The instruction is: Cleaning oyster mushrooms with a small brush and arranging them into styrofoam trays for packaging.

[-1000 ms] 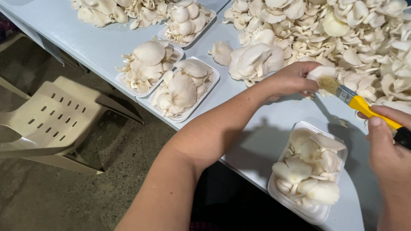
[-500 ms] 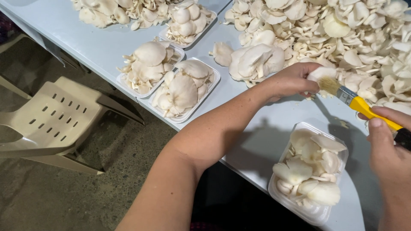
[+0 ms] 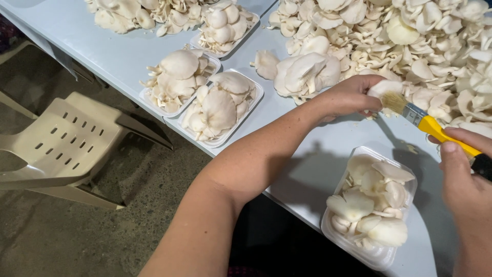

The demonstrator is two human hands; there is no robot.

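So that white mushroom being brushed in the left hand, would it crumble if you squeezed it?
Probably yes. The mushroom looks thin and frilly at its edge, so it would likely tear or crack under pressure. The left hand pinches it lightly, which suggests it weighs little. The brush touches it with soft bristles only, hinting at a delicate surface.

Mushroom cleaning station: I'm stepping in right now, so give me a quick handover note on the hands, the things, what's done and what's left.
Left hand holds a single mushroom above the table.
Right hand grips the yellow-handled brush, bristles against that mushroom.
Done: three filled trays at the left edge, with a loose clump beyond them.
In progress: near tray, holding several mushrooms.
Left: the large loose pile on the table.
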